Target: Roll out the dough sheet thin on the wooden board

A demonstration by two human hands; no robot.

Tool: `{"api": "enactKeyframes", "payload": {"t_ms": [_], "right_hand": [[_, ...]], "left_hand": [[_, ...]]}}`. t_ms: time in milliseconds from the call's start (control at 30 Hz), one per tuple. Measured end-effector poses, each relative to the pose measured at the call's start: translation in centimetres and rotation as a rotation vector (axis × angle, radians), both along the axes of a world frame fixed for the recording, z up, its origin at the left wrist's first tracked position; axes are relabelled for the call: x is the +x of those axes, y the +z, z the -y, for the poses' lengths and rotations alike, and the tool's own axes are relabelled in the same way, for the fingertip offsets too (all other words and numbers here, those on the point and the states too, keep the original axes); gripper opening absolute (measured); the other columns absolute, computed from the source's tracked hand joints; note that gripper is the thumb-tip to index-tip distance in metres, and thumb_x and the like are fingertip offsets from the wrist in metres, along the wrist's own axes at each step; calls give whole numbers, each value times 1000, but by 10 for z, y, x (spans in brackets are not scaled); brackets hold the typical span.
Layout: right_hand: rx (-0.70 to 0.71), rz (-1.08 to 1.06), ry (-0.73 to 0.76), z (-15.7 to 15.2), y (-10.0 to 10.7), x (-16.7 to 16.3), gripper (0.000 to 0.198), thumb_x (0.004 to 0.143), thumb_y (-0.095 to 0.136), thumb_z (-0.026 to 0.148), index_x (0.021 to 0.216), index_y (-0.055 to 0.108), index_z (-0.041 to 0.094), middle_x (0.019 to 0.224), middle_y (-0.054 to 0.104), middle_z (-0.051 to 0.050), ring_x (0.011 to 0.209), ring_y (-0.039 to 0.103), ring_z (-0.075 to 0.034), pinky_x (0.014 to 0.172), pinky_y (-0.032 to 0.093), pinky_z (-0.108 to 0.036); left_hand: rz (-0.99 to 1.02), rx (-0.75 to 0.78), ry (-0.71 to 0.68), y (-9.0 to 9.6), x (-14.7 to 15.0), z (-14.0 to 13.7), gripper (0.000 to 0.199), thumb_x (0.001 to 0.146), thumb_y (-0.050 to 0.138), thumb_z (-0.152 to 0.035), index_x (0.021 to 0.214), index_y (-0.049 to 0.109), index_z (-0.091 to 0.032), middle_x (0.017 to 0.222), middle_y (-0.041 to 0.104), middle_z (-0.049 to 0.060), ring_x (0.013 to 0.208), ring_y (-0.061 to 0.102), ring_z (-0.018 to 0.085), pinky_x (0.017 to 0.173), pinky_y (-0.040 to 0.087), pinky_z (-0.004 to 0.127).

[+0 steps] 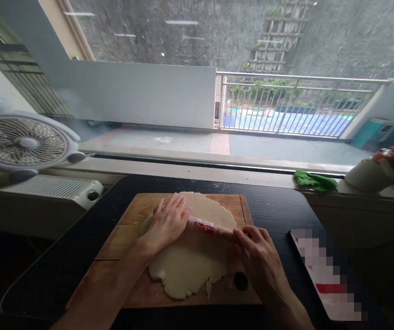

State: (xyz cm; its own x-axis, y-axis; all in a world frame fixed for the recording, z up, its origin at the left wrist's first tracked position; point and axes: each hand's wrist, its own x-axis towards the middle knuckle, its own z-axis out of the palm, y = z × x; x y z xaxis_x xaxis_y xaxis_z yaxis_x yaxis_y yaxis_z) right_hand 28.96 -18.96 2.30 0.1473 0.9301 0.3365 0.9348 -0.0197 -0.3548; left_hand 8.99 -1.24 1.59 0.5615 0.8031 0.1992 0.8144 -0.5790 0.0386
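Observation:
A wide, thin sheet of pale dough (190, 261) with a ragged edge lies on a wooden cutting board (121, 233). Across its upper part runs a rolling pin (205, 225) with a red and white printed section, tilted slightly down to the right. My left hand (169, 217) is over the pin's left end, fingers bent across it; that end is hidden beneath the hand. At the other end, my right hand (260, 250) is closed around the pin. A small torn strip of dough (208, 288) hangs at the sheet's lower edge.
The board sits on a black table (272, 206). A phone-like slab (324, 279), partly pixelated, lies at the right. Along the window ledge are a green cloth (315, 181) and a pale pot (369, 175). A white fan (25, 142) stands left, above a white heater-like unit (51, 190).

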Motion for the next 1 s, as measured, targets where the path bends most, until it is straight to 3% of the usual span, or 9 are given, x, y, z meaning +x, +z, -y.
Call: {"api": "enactKeyframes", "payload": {"t_ms": [100,200,300,400,533,700,833,900,1000], "right_hand": [[-5,14,50,-39,8,-1,16,88,48,25,95,62,26,98,58,-3,92,48,-19,82,40,-32],[2,21,53,-81,12,3,21,90,45,30,83,65,25,92,59,-3,90,49,-18,82,38,-31],[23,22,31,-95,10,1,29,92,40,30,78,65,24,89,59,-2,88,49,-17,81,37,-30],[70,-10,68,-78,2,-9,27,93,39,30,79,61,23,87,58,-2,86,48,-16,78,37,-29],[58,-3,62,-66,-7,-26,26,93,37,32,75,53,20,82,56,-2,81,48,-16,73,36,-28],[-5,136,21,-146,0,-42,33,94,32,34,77,57,21,89,58,-4,87,49,-18,80,35,-32],[-26,141,45,-220,8,-56,34,90,39,43,107,58,22,110,57,-7,101,49,-22,87,36,-37],[-33,146,68,-228,9,-61,41,88,41,46,118,53,21,118,53,-9,107,47,-23,91,35,-38],[-14,174,129,-196,3,-59,42,89,38,45,125,48,24,128,48,-7,119,40,-22,97,33,-38]], "left_hand": [[48,35,72,-1,-6,-21,48,93,23,-38,127,50,-17,137,46,8,134,28,23,109,15,48],[112,-3,174,5,18,-51,46,93,23,-39,117,57,-21,131,53,6,132,30,25,107,16,54],[143,-72,194,12,29,-63,45,93,23,-41,113,59,-21,128,55,7,131,32,27,104,20,57],[135,-39,71,8,3,-40,45,93,25,-39,123,52,-21,133,51,7,131,32,26,106,18,55],[124,51,-85,-8,-60,18,48,92,32,-34,139,33,-22,142,40,5,134,28,22,110,14,49],[165,134,-51,-11,-91,44,43,88,42,-25,131,45,-24,125,56,5,125,40,24,110,11,53],[216,162,64,2,-90,31,32,86,49,-28,116,56,-22,109,62,7,112,50,26,107,12,60],[231,158,84,6,-95,32,31,85,50,-25,115,57,-22,105,62,7,105,53,24,106,14,61],[272,126,42,4,-107,50,36,84,51,-19,119,55,-26,101,62,3,102,54,21,107,17,58]]}}
